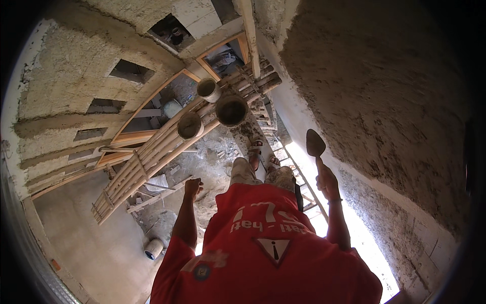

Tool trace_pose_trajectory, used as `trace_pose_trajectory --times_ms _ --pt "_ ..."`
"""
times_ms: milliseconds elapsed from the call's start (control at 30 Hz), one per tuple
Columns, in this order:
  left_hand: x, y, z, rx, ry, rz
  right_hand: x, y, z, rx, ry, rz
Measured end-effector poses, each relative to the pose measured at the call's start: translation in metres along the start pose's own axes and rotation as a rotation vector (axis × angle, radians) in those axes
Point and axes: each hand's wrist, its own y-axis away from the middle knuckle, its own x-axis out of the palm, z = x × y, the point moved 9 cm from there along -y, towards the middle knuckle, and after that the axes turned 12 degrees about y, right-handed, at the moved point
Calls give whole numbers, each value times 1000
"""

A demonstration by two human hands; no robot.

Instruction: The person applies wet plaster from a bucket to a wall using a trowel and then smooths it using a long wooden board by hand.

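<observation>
Head view, right hand [327,181] gripping trowel [315,144], left hand [193,187] curled

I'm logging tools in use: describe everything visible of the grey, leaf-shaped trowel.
The grey, leaf-shaped trowel has a broad blade that looks metal, its rounded tip pointing up in the picture, before a pale grey wall. The handle is mostly hidden in the person's bare right hand, which grips it. Whether the blade carries mortar cannot be told.
</observation>
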Motion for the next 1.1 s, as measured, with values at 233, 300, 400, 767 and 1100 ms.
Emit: trace_pose_trajectory --times_ms 233,300,400,767,1100 --pt "4 28 83 52 74 35 -72 41 -59 293 102 -181" --pt "5 51 80 84 45 10 -85 43 -69 304 66 -118" --pt "8 65 77 65 35 -37 -101 36 -77 190 172 -191" --pt "82 -11 101 22 -26 135 -41 -65 -96 276 638 -85" --pt "229 -278 152 262 -209 252 -10 -358 -285 106 951 134"
